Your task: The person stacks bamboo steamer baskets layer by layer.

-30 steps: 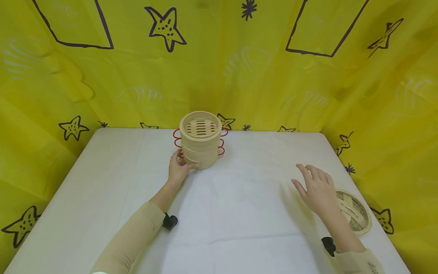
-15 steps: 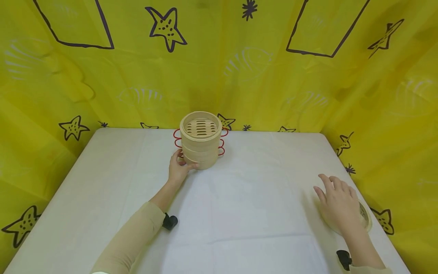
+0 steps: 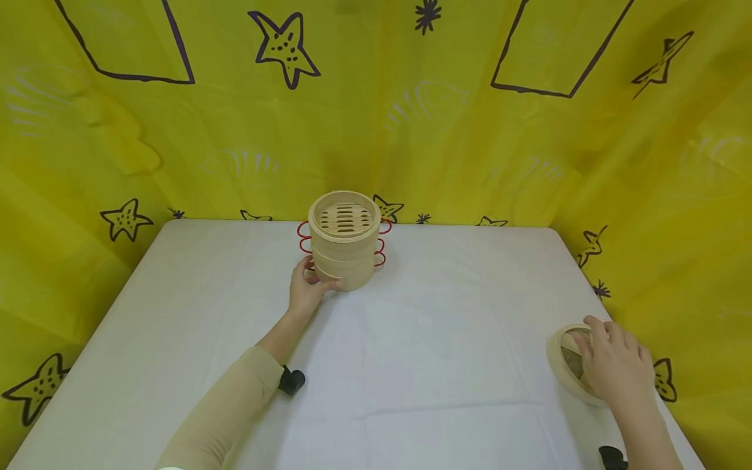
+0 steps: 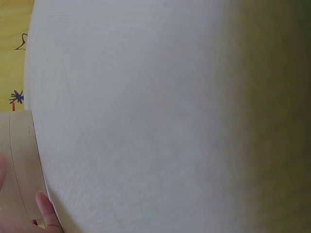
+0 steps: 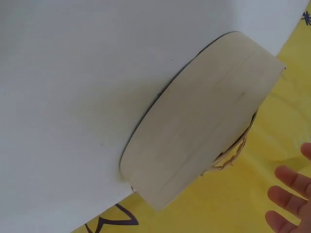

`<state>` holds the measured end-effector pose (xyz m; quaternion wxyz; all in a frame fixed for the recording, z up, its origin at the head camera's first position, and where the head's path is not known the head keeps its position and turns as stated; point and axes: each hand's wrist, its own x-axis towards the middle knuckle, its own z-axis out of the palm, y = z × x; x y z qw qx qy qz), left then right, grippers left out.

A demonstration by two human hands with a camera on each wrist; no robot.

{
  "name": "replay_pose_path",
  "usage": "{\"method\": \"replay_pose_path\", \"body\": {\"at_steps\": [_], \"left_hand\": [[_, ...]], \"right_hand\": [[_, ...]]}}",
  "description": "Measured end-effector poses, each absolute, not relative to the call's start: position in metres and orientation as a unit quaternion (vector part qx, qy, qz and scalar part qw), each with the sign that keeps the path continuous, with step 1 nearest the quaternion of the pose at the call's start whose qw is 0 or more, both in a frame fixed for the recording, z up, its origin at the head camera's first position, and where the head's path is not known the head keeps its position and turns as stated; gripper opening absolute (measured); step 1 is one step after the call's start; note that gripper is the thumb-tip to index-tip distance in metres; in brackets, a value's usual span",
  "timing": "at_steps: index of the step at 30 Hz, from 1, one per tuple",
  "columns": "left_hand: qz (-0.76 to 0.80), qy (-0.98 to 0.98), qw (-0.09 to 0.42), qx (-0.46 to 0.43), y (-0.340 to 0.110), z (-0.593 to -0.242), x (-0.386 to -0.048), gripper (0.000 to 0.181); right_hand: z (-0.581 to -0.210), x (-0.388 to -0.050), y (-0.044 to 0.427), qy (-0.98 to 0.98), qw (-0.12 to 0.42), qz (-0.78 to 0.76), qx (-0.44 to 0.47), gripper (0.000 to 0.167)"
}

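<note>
A stack of bamboo steamer baskets (image 3: 343, 251) with red side loops stands at the table's back, its slatted top uncovered. My left hand (image 3: 305, 290) grips the lowest part, fingers at the left side and thumb across the front. The left wrist view catches the stack's pale wall (image 4: 22, 165) at its lower left. Over by the right table edge lies the round bamboo steamer lid (image 3: 561, 359). Above it hovers my right hand (image 3: 617, 365), covering part of its top. In the right wrist view the fingers (image 5: 291, 199) are spread, apart from the lid's twisted handle (image 5: 233, 158).
A white cloth covers the table (image 3: 423, 352). Yellow curtain (image 3: 376, 117) with starfish drawings hangs behind it and along both sides. The stack stands near the back edge, the lid near the right edge.
My right hand has moved right and toward me, from beside the lid to over it. The left hand and the stack stay where they were.
</note>
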<state>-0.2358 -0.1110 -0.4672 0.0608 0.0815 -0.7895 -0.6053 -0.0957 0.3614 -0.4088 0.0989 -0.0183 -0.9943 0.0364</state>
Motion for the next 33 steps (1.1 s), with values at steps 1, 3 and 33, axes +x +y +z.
{"method": "replay_pose_path", "body": {"at_steps": [1, 3, 33], "left_hand": [[-0.606, -0.789, 0.061, 0.082, -0.111, -0.467, -0.236, 0.083], [-0.605, -0.79, 0.061, 0.08, -0.111, -0.467, -0.236, 0.083], [-0.605, -0.791, 0.063, 0.074, -0.111, -0.467, -0.235, 0.083]], "right_hand": [[-0.408, -0.094, 0.363, -0.995, 0.091, 0.038, -0.025, 0.037], [-0.408, -0.091, 0.368, -0.996, 0.078, 0.039, -0.033, 0.038], [-0.43, -0.078, 0.399, -0.997, 0.034, 0.038, -0.058, 0.026]]}}
